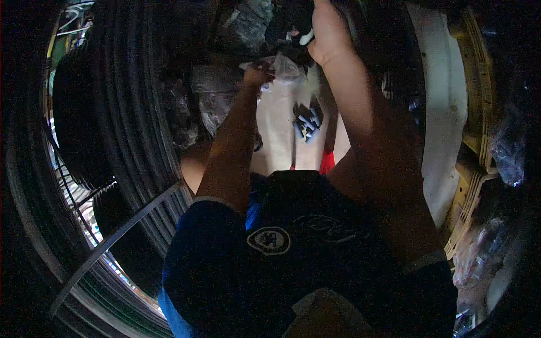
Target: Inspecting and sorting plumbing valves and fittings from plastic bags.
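Note:
My left hand (pixel 259 74) reaches to the far end of a pale, brightly lit surface (pixel 275 132). Its fingers are closed at the edge of a crumpled clear plastic bag (pixel 287 69). Farther out and to the right, my right hand (pixel 331 32) is beside a dark object with a curved white part (pixel 307 38). The top of the picture cuts that hand off and its fingers are hidden. Between my forearms, several short grey-blue cylindrical pieces (pixel 307 124) lie in a loose heap on the pale surface.
More clear plastic bags (pixel 211 107) lie in shadow left of the pale surface. Dark ribbed tubes or bars (pixel 132 112) and a slanting metal bar (pixel 121 228) line my left side. Yellow plastic crates (pixel 476 84) stand on the right, with plastic wrapping (pixel 510 149) beside them.

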Demonstrator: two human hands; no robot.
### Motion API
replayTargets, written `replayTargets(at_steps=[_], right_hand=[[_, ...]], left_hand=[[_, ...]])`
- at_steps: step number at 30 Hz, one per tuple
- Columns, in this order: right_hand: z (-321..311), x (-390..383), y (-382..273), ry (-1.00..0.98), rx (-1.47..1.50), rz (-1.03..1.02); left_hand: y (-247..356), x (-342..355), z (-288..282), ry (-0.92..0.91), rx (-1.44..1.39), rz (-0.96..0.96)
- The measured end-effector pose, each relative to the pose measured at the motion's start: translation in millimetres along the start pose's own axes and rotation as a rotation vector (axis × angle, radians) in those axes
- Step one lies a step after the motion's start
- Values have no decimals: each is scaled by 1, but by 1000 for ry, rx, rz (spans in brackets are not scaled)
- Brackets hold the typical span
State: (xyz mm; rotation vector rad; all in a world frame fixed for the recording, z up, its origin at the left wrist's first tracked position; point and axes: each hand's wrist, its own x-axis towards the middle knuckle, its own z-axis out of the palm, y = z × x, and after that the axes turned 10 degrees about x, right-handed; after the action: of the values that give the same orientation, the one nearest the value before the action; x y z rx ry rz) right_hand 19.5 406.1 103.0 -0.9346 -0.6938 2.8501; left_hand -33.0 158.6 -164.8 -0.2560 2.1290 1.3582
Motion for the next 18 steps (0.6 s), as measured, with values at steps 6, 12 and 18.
replayTargets(at_steps=[6, 12, 18], right_hand=[[-19, 3, 2, -107, 121, -86], [-39, 12, 10, -48, 100, -68], [-57, 14, 25, -34, 69, -53]], left_hand=[[-81, -25, 28, 620, 578, 235], [-257, -39, 106, -107, 761, -319], [-360, -33, 155, -85, 222, -26]])
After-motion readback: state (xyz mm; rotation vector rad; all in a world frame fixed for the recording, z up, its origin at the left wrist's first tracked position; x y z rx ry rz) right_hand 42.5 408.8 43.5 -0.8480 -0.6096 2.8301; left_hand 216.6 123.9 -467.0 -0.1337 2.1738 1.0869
